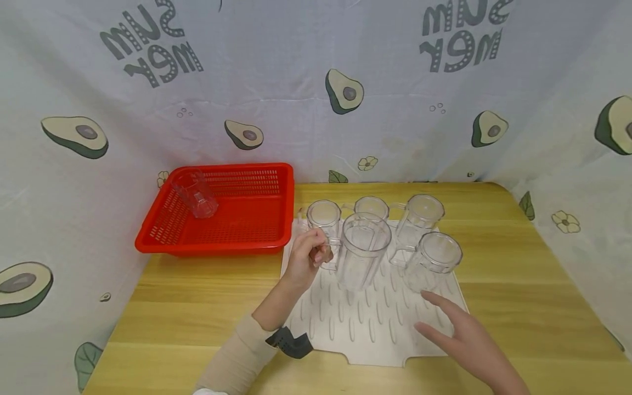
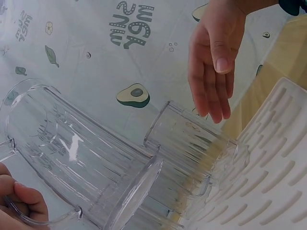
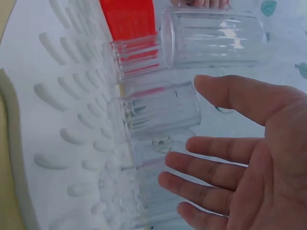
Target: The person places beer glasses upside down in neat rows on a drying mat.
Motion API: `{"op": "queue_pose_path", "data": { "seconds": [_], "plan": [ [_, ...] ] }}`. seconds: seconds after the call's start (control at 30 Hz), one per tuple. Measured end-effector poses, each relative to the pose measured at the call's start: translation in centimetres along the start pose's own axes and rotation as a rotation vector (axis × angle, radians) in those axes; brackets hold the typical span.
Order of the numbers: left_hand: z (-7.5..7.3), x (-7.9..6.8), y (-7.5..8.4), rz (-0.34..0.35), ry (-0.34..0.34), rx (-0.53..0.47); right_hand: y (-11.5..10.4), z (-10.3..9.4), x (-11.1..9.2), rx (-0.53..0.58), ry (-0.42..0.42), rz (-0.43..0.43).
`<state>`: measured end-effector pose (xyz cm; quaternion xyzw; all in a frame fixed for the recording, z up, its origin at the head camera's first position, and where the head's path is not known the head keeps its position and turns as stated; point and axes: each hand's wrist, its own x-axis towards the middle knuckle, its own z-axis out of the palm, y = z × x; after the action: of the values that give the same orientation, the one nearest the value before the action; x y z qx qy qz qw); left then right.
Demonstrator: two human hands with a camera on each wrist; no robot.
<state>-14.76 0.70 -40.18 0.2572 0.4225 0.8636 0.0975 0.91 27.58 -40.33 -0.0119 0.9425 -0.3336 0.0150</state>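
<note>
My left hand (image 1: 307, 258) has its fingers curled round the handle of a clear glass mug (image 1: 364, 258). In the left wrist view that mug (image 2: 81, 148) is tilted and appears raised off the white drainer mat (image 1: 340, 329). Several other clear mugs stand on the mat, among them a back-left mug (image 1: 323, 214), a back-right mug (image 1: 419, 219) and a front-right mug (image 1: 434, 263). My right hand (image 1: 466, 340) is nearest the front-right mug, thumb and fingers spread apart. The right wrist view shows nothing in the right hand (image 3: 244, 158).
A red plastic basket (image 1: 237, 244) stands on the left of the wooden table (image 1: 207, 307), with one clear mug (image 1: 199, 197) leaning inside it. Behind the table hangs a pale cloth (image 1: 291, 71) with avocado prints. The mat's right edge borders bare wood (image 1: 518, 285).
</note>
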Motion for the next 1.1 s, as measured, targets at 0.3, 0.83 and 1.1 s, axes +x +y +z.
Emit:
{"op": "queue_pose_path", "data": {
  "seconds": [0.3, 0.83, 1.1],
  "plan": [
    [0.2, -0.1, 0.2, 0.005, -0.029, 0.005, -2.4, 0.9, 1.7, 0.085, 0.015, -0.047],
    [0.1, -0.4, 0.4, 0.014, -0.037, 0.020, -4.0, 4.9, 6.4, 0.741, -0.311, 0.175],
    [0.0, -0.5, 0.2, 0.014, -0.034, 0.020, -4.0, 5.2, 7.4, 1.014, -0.479, 0.147]
  ]
}}
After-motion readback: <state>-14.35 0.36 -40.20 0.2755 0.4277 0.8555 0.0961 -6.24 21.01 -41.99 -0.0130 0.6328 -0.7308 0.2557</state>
